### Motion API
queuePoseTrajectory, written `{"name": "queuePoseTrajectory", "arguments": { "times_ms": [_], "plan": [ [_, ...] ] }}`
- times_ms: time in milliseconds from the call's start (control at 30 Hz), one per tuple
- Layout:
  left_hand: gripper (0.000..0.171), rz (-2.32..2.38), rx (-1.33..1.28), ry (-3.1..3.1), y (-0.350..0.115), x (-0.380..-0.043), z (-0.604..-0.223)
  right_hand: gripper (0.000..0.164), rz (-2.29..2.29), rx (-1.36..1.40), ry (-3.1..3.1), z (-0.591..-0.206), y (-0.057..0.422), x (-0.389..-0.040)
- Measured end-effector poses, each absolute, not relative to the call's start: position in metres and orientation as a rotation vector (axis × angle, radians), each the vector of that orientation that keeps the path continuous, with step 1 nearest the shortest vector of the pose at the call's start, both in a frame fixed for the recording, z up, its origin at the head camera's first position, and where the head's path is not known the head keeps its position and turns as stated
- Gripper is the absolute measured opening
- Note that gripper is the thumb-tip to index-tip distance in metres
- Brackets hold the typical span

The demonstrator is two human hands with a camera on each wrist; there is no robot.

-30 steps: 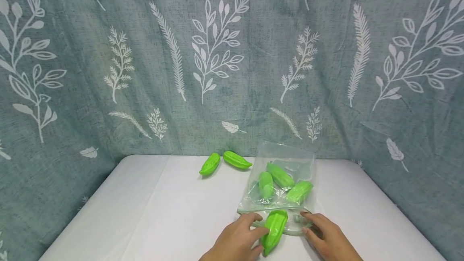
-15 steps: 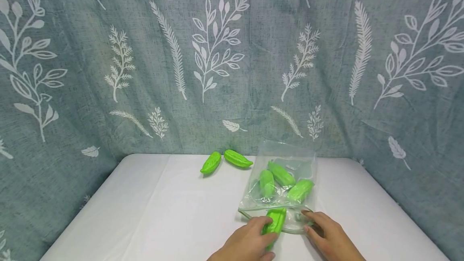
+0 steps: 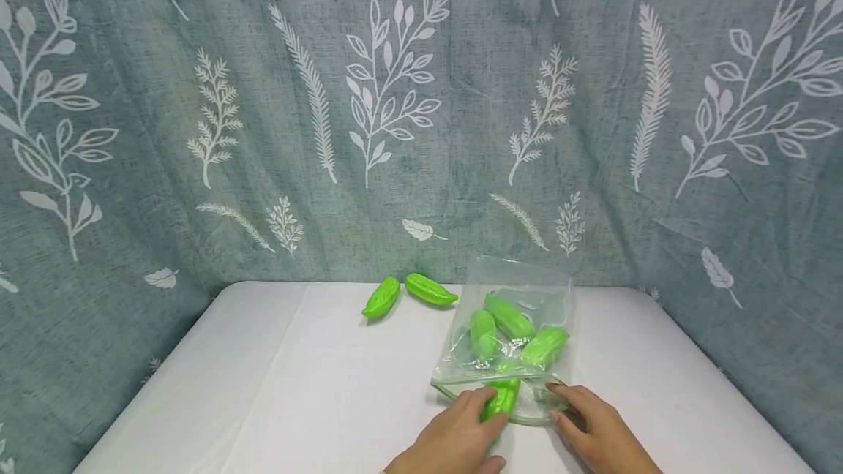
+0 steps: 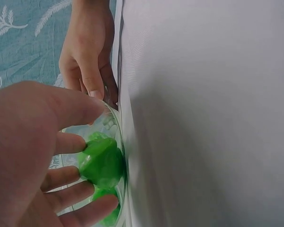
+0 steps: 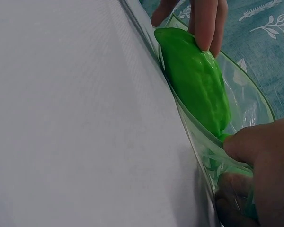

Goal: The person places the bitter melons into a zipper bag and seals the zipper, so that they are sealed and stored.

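Observation:
A clear zip bag (image 3: 454, 371) lies on the table with its mouth toward me. Inside it are several bright green, ribbed toy vegetables (image 3: 545, 347) shaped like bitter melons. Another green toy vegetable (image 5: 194, 80) is in the bag's mouth, its far end under the upper film. My left hand (image 3: 454, 434) is at its near end; in the right wrist view a fingertip touches its side and the thumb is by its pointed tip. Those fingers (image 4: 66, 177) look spread and loosely straight in the left wrist view. My right hand (image 3: 596, 426) pinches the bag's rim at the right of the mouth.
Two more green toy vegetables (image 3: 382, 298) lie at the back of the white table (image 3: 329, 371), left of the bag. A grey-green curtain (image 3: 421, 123) with white leaf prints hangs behind and along both sides.
The left hand has moved the green toy vegetable forward, from partly outside the bag into its mouth. Its near end has slipped forward out of the fingers. The right hand stays at the rim.

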State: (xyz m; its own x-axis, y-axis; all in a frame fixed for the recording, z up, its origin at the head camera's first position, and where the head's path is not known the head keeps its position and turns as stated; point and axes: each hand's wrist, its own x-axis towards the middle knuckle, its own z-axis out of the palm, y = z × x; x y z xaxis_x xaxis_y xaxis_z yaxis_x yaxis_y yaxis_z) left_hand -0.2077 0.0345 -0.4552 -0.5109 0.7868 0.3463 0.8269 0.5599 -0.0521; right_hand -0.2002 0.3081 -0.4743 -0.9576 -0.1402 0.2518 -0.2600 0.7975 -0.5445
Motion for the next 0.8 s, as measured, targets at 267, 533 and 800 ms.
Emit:
{"name": "queuePoseTrajectory", "arguments": {
  "times_ms": [267,533,800],
  "plan": [
    [0.054,-0.178,-1.302,-2.525,0.0381,-0.2101,-0.4546,0.043,0.896,0.307,-2.801,-0.4742,0.308,-0.2004],
    [0.052,-0.136,-1.297,-2.511,0.0391,-0.2075,-0.4521,0.042,0.889,0.316,-2.79,-0.474,0.3071,-0.1995],
    [0.045,-0.137,-1.397,-2.452,0.0342,-0.2008,-0.4501,0.041,0.878,0.311,-2.785,-0.4732,0.3073,-0.1994]
  ]
}}
